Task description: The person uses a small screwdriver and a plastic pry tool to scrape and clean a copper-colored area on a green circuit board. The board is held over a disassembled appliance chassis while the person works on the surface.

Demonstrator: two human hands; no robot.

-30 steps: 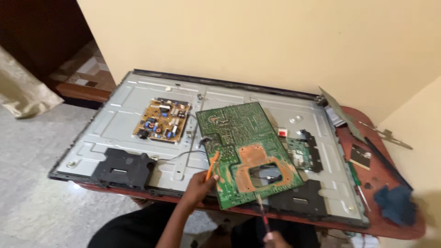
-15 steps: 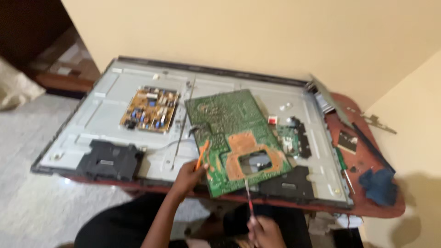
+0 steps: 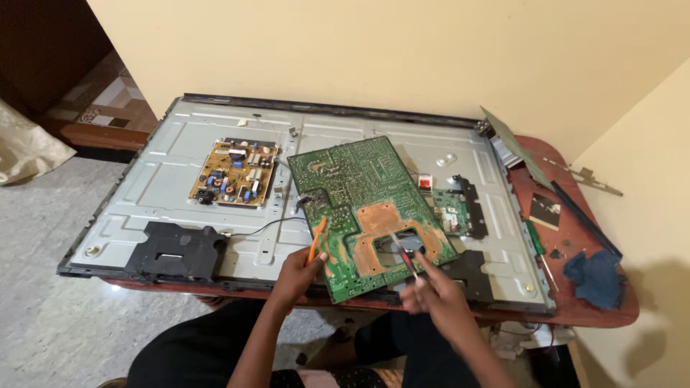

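So we've got one big green circuit board (image 3: 363,194) lying solder-side up on the open metal back of a flat-screen panel (image 3: 165,172), and everything else we'll place relative to that board.

Our left hand (image 3: 296,273) is at the board's near-left edge, fingers wrapped around one orange-handled tool (image 3: 316,238) whose tip rests on the board's left side. Our right hand (image 3: 431,287) is at the near-right corner, closed around one thin dark probe with a red bit on it (image 3: 404,253), its tip down on the copper-coloured patch of the board. It's a bit blurry, so the exact finger placement is hard to call.

Counting the rest: one yellowish power board (image 3: 233,172) left of the green board, one smaller green board in a black frame (image 3: 454,210) just to its right, and two black speaker boxes, one to the near left (image 3: 176,250) and one to the near right (image 3: 471,273). Farther right on the red table (image 3: 618,316) there's one blue cloth (image 3: 593,276).
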